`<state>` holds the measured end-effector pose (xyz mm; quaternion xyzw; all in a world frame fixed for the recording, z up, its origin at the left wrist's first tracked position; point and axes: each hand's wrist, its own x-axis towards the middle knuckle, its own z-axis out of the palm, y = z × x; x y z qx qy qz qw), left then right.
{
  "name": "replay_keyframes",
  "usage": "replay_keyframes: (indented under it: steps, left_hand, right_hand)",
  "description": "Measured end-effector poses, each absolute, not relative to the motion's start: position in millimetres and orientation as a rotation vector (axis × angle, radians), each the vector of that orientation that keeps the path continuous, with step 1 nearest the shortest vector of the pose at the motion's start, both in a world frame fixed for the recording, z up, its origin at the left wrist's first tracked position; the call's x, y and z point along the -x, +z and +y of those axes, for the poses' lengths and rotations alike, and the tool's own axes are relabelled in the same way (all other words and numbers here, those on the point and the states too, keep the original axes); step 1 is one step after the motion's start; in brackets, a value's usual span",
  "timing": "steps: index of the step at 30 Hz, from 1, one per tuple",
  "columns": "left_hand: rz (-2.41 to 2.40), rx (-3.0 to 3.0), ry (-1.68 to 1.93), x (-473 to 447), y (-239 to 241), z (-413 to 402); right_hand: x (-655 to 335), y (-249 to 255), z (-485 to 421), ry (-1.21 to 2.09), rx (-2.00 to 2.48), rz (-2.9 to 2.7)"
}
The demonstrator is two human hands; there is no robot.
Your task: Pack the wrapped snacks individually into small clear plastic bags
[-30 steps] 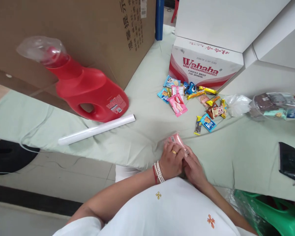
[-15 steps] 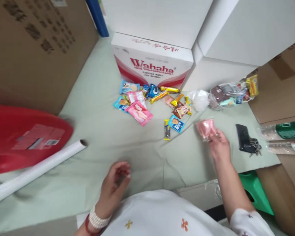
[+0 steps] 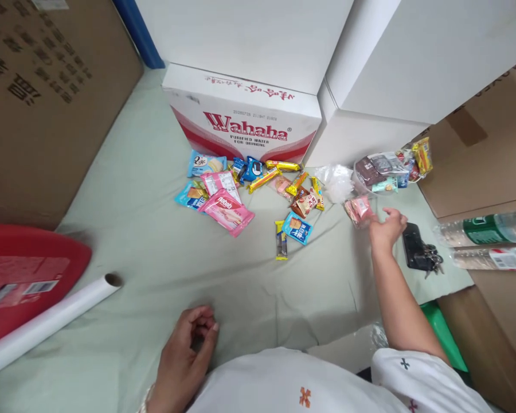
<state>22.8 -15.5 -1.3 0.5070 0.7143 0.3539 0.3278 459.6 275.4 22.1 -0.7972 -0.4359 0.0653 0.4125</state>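
At the right of the cloth, my right hand (image 3: 386, 228) is open beside a small pink snack packet (image 3: 358, 210); its fingers are apart and the packet lies on the cloth. My left hand (image 3: 189, 350) rests low and left of centre, fingers curled in towards the thumb with nothing visible in them. Ahead lies a loose group of wrapped snacks, among them a pink wafer packet (image 3: 229, 212), a light blue packet (image 3: 206, 164), a blue biscuit packet (image 3: 297, 228) and a yellow-ended dark bar (image 3: 281, 240). Past my right hand, a clear tub (image 3: 361, 186) holds more snacks.
A Wahaba-style white and red carton (image 3: 249, 126) stands behind the snacks. Crumpled clear plastic (image 3: 337, 182) lies by the tub. Black phone-like object (image 3: 411, 246) with keys (image 3: 432, 259) and plastic bottles (image 3: 490, 226) are at right; a white tube (image 3: 51, 327) and red container (image 3: 30, 269) at left.
My right hand has let go of the pink packet, which now lies nearer the tub. My left hand stays low with its fingers curled. The whole view has shifted slightly.
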Motion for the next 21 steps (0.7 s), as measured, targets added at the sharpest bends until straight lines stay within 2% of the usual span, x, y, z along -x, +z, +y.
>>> replay_keyframes:
  steps: [4, 7, 12, 14, 18, 21]
  left_hand:
    - [1.866, -1.439, 0.881, -22.6, 2.3, -8.8]
    - [1.857, -1.532, 0.864, -22.9, 7.2, -3.9]
    - [1.826, -1.453, 0.900, -14.1, 15.5, -12.9]
    - [1.804, -1.281, 0.933, -11.6, 19.6, -15.7]
    - [1.633, -0.952, 0.978, -26.2, 30.0, 2.3]
    - [1.381, -0.908, 0.991, -54.2, 33.6, 35.3]
  right_hand:
    - [-419.3, 22.3, 276.7, -0.086, 1.840, -1.667]
    - [-387.0, 17.3, 297.1, -0.087, 1.845, -1.948]
    - [-379.9, 33.4, 301.4, 0.130, 1.748, -1.740]
    - [-379.5, 44.0, 276.6, 0.437, 1.591, -1.512]
    - [-346.1, 51.8, 200.4, 1.417, 1.361, -1.009]
    - [-299.5, 45.7, 148.3, 1.813, 1.255, -0.751]
